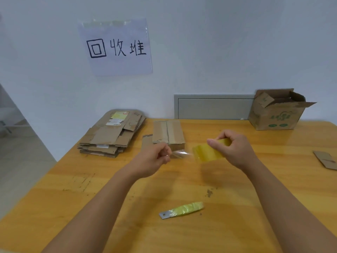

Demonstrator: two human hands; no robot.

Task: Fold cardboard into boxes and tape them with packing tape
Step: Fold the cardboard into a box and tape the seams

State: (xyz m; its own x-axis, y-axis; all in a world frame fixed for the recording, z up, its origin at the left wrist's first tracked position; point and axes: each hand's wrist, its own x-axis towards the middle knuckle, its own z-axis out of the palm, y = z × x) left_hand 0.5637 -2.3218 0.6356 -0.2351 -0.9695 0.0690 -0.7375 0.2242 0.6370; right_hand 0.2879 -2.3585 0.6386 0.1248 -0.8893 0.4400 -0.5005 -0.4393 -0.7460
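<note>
Pale wall behind, with a handwritten paper sign (115, 47) taped up at about eleven o'clock, and below it a wooden counter (73, 189) the colour of honey. At ten o'clock on the counter lies a stack of flattened cardboard (111, 136), some pieces bearing old labels. Just right of it, near twelve o'clock, sits a small folded box (168, 133) with a taped seam along its top. In front of that box the left hand (155, 158) has its grip curled tight, fingertips pinching the free end of a clear strip of tape (179, 154) that stretches across to the roll. The right hand (231, 147) holds the yellowish tape roll (207, 152), fingers wrapped over it and thumb pointing left along its top; both hands are raised above the counter, near each other, joined by the strip. Closer to the viewer, at six o'clock, a small cutter blade (181, 209) with a yellow-wrapped handle lies flat on the wood. At two o'clock an open cardboard box (277, 114) with green print stands against the wall, beside a grey wall panel (213, 107). A scrap of cardboard (326, 159) lies at the three o'clock edge.
</note>
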